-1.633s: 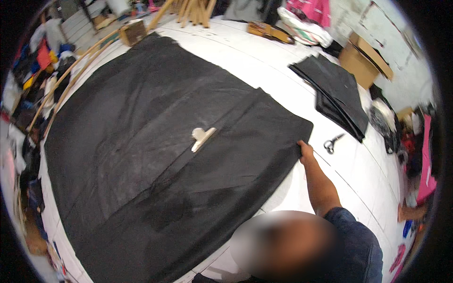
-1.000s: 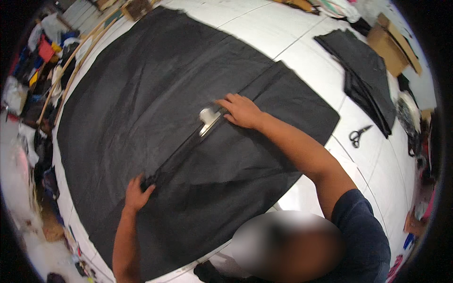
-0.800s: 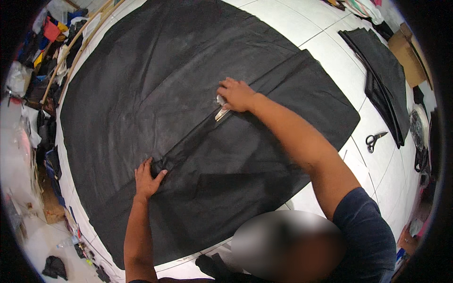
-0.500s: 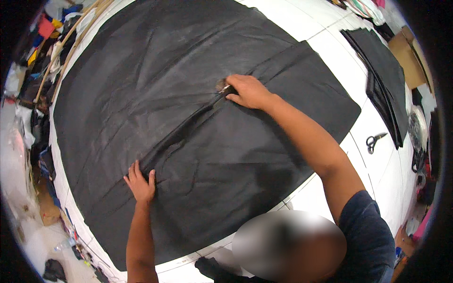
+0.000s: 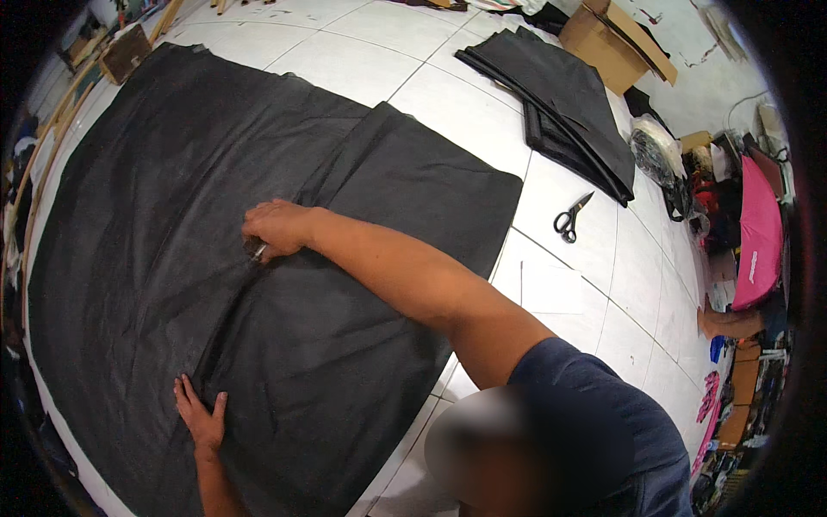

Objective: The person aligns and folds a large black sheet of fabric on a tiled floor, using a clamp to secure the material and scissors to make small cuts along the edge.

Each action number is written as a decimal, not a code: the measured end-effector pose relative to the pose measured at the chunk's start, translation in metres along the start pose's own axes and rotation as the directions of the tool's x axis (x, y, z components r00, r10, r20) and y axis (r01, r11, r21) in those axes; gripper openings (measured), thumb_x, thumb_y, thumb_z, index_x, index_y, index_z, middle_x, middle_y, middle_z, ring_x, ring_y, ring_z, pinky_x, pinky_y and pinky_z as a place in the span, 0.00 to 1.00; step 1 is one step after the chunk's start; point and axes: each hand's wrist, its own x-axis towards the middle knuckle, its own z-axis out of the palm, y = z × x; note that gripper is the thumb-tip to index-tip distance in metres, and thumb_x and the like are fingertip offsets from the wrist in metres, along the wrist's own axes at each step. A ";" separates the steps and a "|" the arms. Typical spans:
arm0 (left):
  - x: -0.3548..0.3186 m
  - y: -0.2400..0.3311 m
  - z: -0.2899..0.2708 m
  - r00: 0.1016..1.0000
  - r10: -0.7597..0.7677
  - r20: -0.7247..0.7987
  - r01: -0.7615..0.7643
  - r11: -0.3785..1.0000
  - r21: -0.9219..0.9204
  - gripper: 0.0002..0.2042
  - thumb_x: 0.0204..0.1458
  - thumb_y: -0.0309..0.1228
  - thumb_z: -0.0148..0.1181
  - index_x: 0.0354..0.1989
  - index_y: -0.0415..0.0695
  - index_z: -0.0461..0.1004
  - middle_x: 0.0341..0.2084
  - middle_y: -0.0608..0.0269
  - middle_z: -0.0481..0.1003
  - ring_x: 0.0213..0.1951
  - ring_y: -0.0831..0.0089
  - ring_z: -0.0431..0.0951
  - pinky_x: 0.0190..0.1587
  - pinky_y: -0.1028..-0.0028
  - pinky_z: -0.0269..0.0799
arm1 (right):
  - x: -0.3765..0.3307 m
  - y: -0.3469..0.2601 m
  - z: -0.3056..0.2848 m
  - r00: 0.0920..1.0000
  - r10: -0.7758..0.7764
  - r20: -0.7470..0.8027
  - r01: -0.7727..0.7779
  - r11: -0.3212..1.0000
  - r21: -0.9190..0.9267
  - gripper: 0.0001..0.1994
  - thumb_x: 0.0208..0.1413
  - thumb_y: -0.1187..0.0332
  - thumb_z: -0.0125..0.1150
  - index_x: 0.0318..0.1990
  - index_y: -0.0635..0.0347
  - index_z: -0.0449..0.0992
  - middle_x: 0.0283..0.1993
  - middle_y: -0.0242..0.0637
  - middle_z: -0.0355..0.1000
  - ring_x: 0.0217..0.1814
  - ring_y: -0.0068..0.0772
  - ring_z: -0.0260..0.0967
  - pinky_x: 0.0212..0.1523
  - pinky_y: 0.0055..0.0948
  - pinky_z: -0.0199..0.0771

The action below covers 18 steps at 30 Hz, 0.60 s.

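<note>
A large sheet of black fabric lies spread over the tiled floor, with a long raised fold running between my hands. Low on that fold, my left hand rests on the cloth with its fingers spread. At the fold's far end, my right hand is closed round a small, shiny object. Most of that object is hidden by the fingers, so its kind is not clear.
Black-handled scissors lie on the white tiles to the right. Beyond them are folded black fabric and a cardboard box. A pink object and clutter line the right wall; wooden poles run along the left.
The view has swung to the right, so the fabric and both hands appear farther left. My left hand still lies low on the fold; my right hand remains closed at its far end.
</note>
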 end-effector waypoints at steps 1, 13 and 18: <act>0.002 0.001 0.001 1.000 0.011 0.020 -0.011 1.000 0.001 0.43 0.49 0.48 0.60 0.68 0.45 0.44 0.67 0.49 0.42 0.68 0.49 0.43 0.67 0.51 0.40 | -0.006 0.005 -0.006 0.991 0.001 -0.130 0.012 0.995 0.102 0.19 0.44 0.62 0.68 0.44 0.58 0.73 0.42 0.39 0.70 0.49 0.44 0.67 0.49 0.40 0.66; 0.033 0.039 -0.036 0.994 0.083 0.072 -0.074 0.989 -0.124 0.27 0.50 0.38 0.60 0.57 0.39 0.64 0.56 0.45 0.60 0.59 0.49 0.58 0.61 0.59 0.53 | -0.344 -0.034 -0.077 0.672 0.674 0.307 -0.730 0.533 0.428 0.34 0.41 0.38 0.65 0.44 0.61 0.73 0.34 0.41 0.73 0.37 0.34 0.70 0.36 0.31 0.68; 0.060 0.055 -0.026 0.987 0.116 0.115 -0.099 0.985 -0.144 0.24 0.49 0.36 0.62 0.53 0.36 0.67 0.53 0.44 0.64 0.56 0.49 0.62 0.59 0.61 0.56 | -0.468 -0.030 -0.059 0.491 0.669 0.558 -0.865 0.449 0.223 0.30 0.42 0.50 0.70 0.51 0.58 0.73 0.44 0.37 0.74 0.43 0.36 0.72 0.47 0.31 0.71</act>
